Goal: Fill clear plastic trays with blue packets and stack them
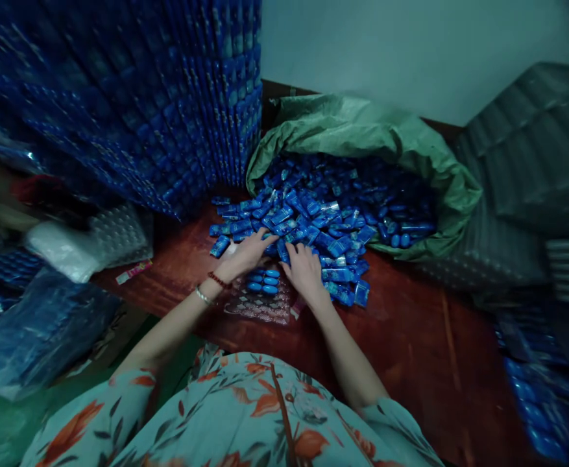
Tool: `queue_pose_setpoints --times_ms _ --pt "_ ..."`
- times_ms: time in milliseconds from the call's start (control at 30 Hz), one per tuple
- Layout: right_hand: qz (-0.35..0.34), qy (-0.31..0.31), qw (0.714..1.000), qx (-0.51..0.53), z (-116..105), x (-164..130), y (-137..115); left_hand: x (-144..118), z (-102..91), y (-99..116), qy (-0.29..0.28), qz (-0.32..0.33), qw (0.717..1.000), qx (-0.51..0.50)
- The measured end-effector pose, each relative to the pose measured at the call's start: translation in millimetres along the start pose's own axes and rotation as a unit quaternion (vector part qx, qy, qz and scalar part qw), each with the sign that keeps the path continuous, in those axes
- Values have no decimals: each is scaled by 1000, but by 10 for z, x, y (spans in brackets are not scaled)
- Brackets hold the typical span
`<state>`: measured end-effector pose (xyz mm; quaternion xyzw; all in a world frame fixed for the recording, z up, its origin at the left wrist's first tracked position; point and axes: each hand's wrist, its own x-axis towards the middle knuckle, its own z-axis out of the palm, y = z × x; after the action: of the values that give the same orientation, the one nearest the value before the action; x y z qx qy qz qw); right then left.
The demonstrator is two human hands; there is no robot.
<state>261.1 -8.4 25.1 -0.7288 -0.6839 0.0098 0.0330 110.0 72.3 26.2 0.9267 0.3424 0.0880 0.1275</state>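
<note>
Blue capsules (265,281) in a clear blister tray (261,299), near edge of the red table (411,337).

Small and light, likely slick, they look best pinched at the sides. Left hand (243,255) and right hand (303,269) lie spread, fingers apart, on the loose pile (313,227) spilling from the green sack (362,130) beyond; clamped on nothing visible.
</note>
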Motion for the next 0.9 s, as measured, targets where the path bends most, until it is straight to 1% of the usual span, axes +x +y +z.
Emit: queue_pose_setpoints --times_ms 33,100,167,233,300,367,433,467,500,533,600,667,733,800,900 --pt "-3 -8 1000 -7 9 47 -18 97 9 3 -24 11 999 23" --pt "6 -4 1000 -3 44 88 -23 224 49 15 -40 21 998 54" --pt "10 18 999 34 88 50 28 251 90 5 -32 24 998 48" --pt "7 58 992 116 121 -78 127 159 102 -46 0 22 1000 1" --pt "6 107 969 224 135 -299 235 -64 74 -117 73 6 994 -77" --pt "12 135 939 315 134 -592 304 -405 24 -161 172 -29 972 -157" --pt "28 130 919 371 138 -899 300 -807 -15 -136 257 -87 942 -197" --pt "39 119 913 389 146 -1033 269 -1005 -19 -94 289 -119 929 -200" --pt "45 109 908 403 160 -1142 223 -1186 -8 -35 301 -141 922 -199" --pt "42 102 904 413 179 -1219 165 -1341 18 37 299 -148 921 -199" --pt "7 95 902 421 228 -1270 41 -1549 114 188 264 -128 934 -203" --pt "-40 103 904 412 273 -1205 -62 -1615 246 304 212 -84 952 -205" --pt "-71 109 912 389 295 -1083 -120 -1574 370 351 170 -44 967 -185" --pt "-94 97 923 362 286 -971 -134 -1488 442 333 145 -18 979 -144" --pt "-127 49 935 328 246 -902 -116 -1379 421 262 119 12 989 -83"
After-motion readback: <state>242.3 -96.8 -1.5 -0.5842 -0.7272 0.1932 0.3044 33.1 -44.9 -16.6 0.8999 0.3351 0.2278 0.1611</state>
